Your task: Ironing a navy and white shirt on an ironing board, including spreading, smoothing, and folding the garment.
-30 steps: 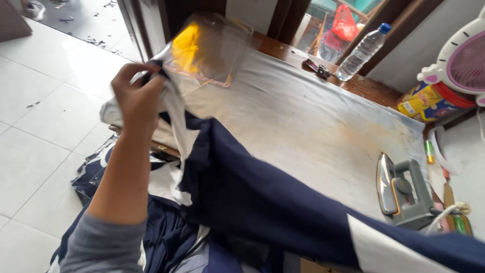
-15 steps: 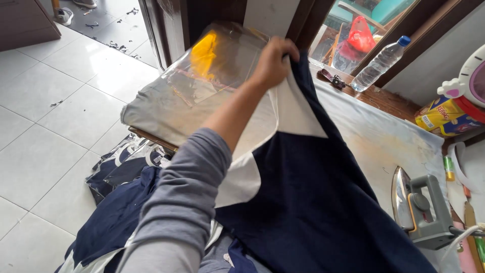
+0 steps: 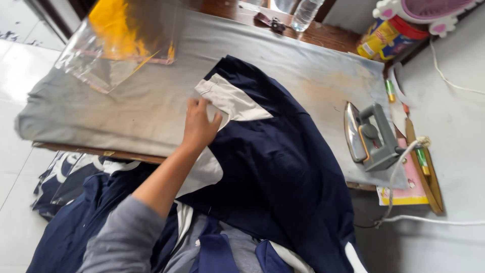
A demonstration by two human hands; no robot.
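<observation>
A garment (image 3: pixel 273 167) lies spread across the middle of the padded surface (image 3: pixel 126 111), its near end hanging over the front edge. The left hand (image 3: pixel 199 126) rests flat on the garment's left part, fingers (image 3: pixel 194 105) pointing away from the person. Behind and to the left of the hand, a plastic bag (image 3: pixel 116 45) lies on the surface's far left corner. To the right of the garment an iron (image 3: pixel 371 136) stands on the surface's right end, its cord (image 3: pixel 399 172) trailing off the right edge. A bottle (image 3: pixel 305 11) stands behind the surface. Below the front edge, more garments (image 3: pixel 76 202) are heaped on the left.
</observation>
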